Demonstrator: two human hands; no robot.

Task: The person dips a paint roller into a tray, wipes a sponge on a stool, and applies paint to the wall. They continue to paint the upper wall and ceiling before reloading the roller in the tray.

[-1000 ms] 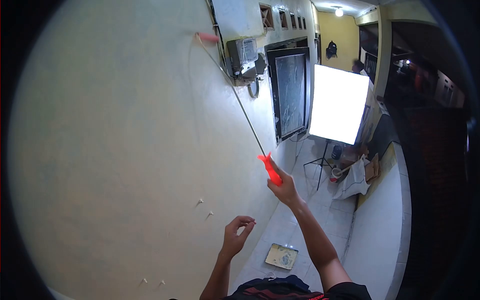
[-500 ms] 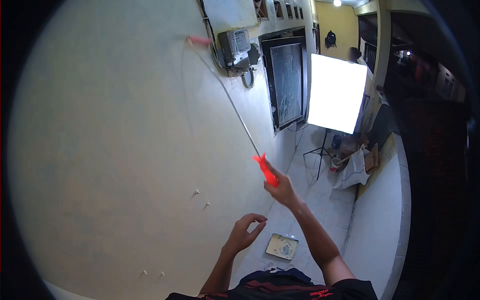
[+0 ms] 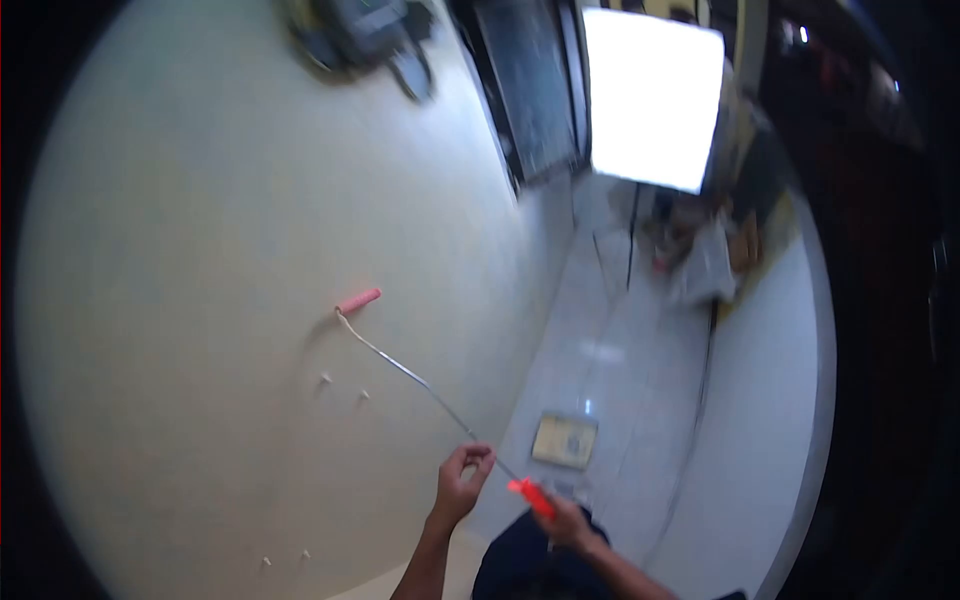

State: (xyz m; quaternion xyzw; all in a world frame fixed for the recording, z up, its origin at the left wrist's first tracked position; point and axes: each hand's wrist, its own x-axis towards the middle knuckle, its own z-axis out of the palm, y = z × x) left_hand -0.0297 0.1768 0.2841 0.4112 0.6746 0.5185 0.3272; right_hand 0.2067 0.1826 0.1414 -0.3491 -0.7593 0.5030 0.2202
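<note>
Up at eleven o'clock, the pink paint roller [image 3: 360, 301] is by the wall [image 3: 200, 250], right hand [image 3: 569, 525] wrapped round its red handle [image 3: 536, 498], seemingly for reach, left hand [image 3: 458, 492] half-open beside the metal rod [image 3: 401, 367], contact unclear.

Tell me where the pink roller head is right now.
In the head view, the pink roller head is left of centre at the wall, just above two small white pegs, across the rod from the red handle.

Tiled flr [image 3: 625, 400]: yellowish tray [image 3: 565, 440], wht sack [image 3: 708, 262] (bit blurry).
</note>
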